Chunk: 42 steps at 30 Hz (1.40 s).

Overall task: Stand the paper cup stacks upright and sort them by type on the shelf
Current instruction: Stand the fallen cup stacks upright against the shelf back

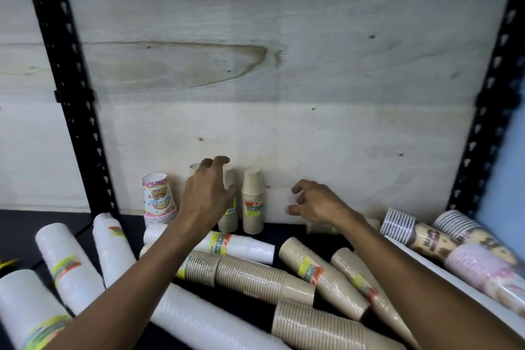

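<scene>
- Plywood back panel (284,65) behind both hands, black slotted posts (71,94) either side.
- Lying across the dark shelf (272,231) beneath the forearms: 5 white cup stacks (71,267) leftward, at least 5 kraft stacks (250,275).
- Right of the right hand (315,204): 2 patterned stacks (420,233), lying.
- Upright: 1 pink printed stack (159,199) left of the left hand (207,193), 2 kraft stacks, 1 kraft stack (252,202) between hands.
- Left hand curled over the other upright kraft stack (228,216), grasp unclear; right hand loosely curled, grasping nothing.
</scene>
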### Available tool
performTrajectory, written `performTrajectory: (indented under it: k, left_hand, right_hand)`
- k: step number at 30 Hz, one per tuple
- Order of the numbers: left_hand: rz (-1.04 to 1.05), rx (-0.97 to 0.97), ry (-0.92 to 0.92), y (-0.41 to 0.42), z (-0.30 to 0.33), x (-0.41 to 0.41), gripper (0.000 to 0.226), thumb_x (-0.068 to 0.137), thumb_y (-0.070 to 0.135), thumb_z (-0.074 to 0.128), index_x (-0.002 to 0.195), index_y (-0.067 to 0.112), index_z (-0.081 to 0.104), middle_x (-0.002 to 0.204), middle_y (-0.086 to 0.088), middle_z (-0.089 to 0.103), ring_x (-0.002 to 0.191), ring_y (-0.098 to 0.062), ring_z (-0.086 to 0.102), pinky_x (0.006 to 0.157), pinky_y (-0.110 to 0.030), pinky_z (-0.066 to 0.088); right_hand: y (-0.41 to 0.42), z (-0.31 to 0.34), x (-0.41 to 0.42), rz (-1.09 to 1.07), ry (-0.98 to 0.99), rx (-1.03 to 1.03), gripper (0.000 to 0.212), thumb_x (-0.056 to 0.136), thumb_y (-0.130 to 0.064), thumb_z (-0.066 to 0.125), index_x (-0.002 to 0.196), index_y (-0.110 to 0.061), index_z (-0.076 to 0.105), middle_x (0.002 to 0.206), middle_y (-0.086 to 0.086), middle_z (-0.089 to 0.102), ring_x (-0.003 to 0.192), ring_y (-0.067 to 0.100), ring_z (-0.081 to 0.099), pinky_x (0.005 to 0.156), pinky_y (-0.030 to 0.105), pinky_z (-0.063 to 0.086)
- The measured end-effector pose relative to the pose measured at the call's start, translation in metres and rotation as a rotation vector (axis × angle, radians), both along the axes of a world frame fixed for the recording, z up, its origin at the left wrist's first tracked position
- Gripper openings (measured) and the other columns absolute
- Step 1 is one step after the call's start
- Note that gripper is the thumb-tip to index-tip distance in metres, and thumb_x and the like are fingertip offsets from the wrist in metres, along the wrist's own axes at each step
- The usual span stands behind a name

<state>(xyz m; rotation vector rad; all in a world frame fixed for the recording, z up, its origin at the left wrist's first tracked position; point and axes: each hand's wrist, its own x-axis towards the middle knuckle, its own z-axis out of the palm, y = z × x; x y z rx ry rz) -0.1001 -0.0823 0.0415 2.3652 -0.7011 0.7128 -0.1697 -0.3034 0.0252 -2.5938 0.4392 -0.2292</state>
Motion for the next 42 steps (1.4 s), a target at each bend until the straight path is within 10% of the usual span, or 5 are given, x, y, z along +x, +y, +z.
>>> performTrajectory:
  k: [21,25,31,42]
  left_hand:
    - [-0.41,0.548,0.237,-0.191,-0.047,-0.025,0.058,0.081,0.053,0.065,0.132,0.03,0.05,0.134,0.001,0.055,0.122,-0.021,0.052,0.098,-0.035,0.045]
    - [-0.445,0.663,0.211,-0.216,-0.056,-0.027,0.066,0.079,0.048,0.071,0.136,0.029,0.046,0.134,-0.002,0.053,0.123,-0.023,0.051,0.097,-0.035,0.044]
    - [-0.406,0.745,0.046,-0.228,-0.064,-0.023,0.067,0.077,0.038,0.075,0.136,0.024,0.046,0.133,-0.005,0.049,0.123,-0.027,0.049,0.093,-0.041,0.045]
    - [-0.412,0.323,0.296,-0.181,-0.054,-0.006,0.061,0.077,0.039,0.073,0.126,0.013,0.047,0.122,-0.008,0.051,0.107,-0.027,0.054,0.087,-0.033,0.044]
  right_hand:
    - [-0.179,-0.005,-0.114,-0.222,0.341,-0.267,0.064,0.071,-0.049,0.077,0.125,-0.023,0.055,0.119,-0.001,0.062,0.11,0.018,0.059,0.086,0.027,0.046]
    - [-0.202,-0.009,-0.127,-0.19,0.465,-0.305,0.052,0.054,-0.05,0.077,0.099,-0.036,0.056,0.097,-0.012,0.064,0.094,0.015,0.065,0.08,0.027,0.052]
    - [-0.21,-0.024,-0.127,-0.178,0.513,-0.433,0.078,0.045,-0.053,0.074,0.118,-0.033,0.056,0.112,-0.009,0.068,0.1,0.013,0.065,0.086,0.027,0.053]
    - [-0.191,0.016,-0.116,-0.12,0.236,-0.246,0.078,0.065,-0.032,0.084,0.134,-0.027,0.05,0.123,-0.004,0.057,0.103,0.015,0.058,0.089,0.026,0.05]
